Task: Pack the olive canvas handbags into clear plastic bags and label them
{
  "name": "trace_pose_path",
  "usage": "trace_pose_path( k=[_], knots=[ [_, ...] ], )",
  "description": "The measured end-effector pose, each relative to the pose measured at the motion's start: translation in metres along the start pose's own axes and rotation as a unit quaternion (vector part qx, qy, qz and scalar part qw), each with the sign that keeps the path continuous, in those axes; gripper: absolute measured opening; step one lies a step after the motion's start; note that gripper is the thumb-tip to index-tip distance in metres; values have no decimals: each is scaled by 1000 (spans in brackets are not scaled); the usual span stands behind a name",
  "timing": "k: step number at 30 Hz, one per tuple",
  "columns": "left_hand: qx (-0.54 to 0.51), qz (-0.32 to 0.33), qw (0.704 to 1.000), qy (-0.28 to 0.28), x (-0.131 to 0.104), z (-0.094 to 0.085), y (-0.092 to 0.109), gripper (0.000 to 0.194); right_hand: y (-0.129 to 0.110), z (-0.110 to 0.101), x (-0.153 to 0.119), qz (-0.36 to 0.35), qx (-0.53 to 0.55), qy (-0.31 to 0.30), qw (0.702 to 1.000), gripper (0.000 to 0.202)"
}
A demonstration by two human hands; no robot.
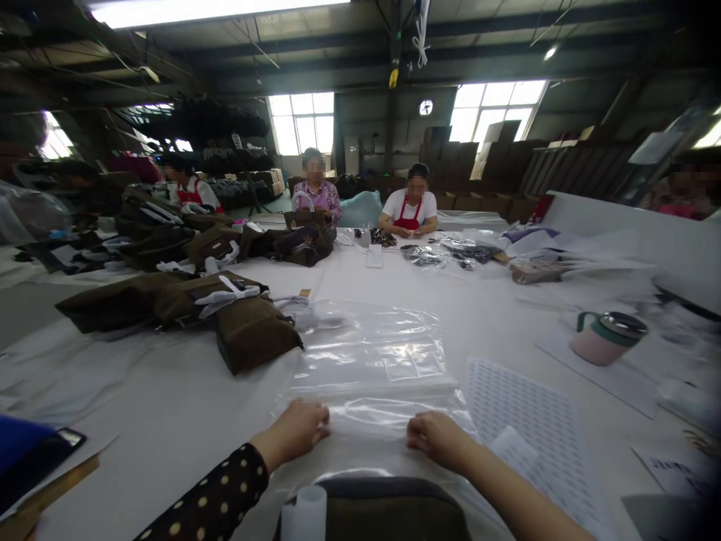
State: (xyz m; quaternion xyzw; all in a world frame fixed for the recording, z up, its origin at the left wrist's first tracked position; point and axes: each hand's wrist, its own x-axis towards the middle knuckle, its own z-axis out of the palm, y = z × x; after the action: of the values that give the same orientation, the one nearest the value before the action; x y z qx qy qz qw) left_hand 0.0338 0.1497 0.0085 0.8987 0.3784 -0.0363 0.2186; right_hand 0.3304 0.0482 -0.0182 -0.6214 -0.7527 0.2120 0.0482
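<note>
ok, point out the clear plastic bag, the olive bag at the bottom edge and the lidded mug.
Clear plastic bag (360,368): head view, middle of its glossy sheet.
Olive bag (394,517): head view, its olive fabric.
Lidded mug (600,342): head view, its pink body.

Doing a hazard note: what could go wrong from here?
The clear plastic, pinched by the left hand and right hand, might crease or tear if pulled unevenly. Its right edge, close by the printed sheet, could drag that askew. The mug farther right might be knocked by a wide reach.
</note>
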Motion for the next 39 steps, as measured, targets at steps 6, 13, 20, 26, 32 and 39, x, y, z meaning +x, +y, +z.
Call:
trace_pose_path(
  k=[6,13,20,26,32,39],
  knots=[
    [7,7,999,-41,5,2,-12,17,-5,10,0,35,-75,-25,996,19],
    [11,-28,994,109,43,-41,-13,20,-6,-28,32,79,-150,106,980,21],
    [6,7,976,219,57,-137,4,22,-12,-135,48,21,-210,244,947,22],
    [-12,110,983,147,7,-127,23,27,-20,-128,-3,-52,-231,196,952,8],
    [0,72,992,106,-2,-69,13,9,-20,-78,-16,-4,-233,142,962,11],
    [4,-5,987,163,14,-87,10,25,-22,-93,8,5,-251,146,957,9]
  ],
)
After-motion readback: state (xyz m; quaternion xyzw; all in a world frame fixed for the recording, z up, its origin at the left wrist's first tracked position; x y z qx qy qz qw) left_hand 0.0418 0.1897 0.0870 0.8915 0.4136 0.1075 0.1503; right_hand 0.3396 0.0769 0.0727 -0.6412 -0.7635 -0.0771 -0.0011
